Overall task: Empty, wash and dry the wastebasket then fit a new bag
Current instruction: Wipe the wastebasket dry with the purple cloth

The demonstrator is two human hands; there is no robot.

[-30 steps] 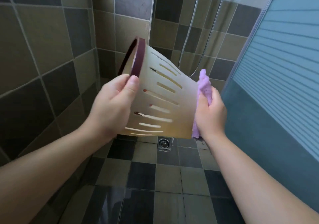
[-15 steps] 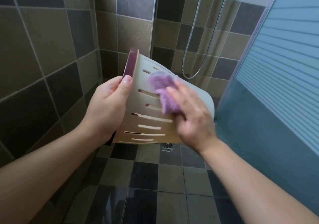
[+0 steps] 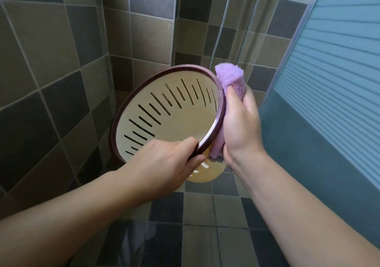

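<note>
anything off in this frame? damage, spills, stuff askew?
Nothing stands out. The wastebasket is tipped with its opening toward the camera only because the left hand grips its rim; the right hand holds a purple cloth against its outside. No cracks or spills visible.

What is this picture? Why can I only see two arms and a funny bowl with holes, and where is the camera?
The camera sits on a person's head and looks down, so you see only their arms. They stand in a shower corner with a tiled floor. The "bowl" is a cream wastebasket with slits in its sides and a dark purple rim, tipped so you look inside it. It has no bag in it. The left hand grips the rim near the bottom. The right hand holds a purple cloth against the outside of the rim, probably to dry it. A metal shower hose hangs behind.
</note>
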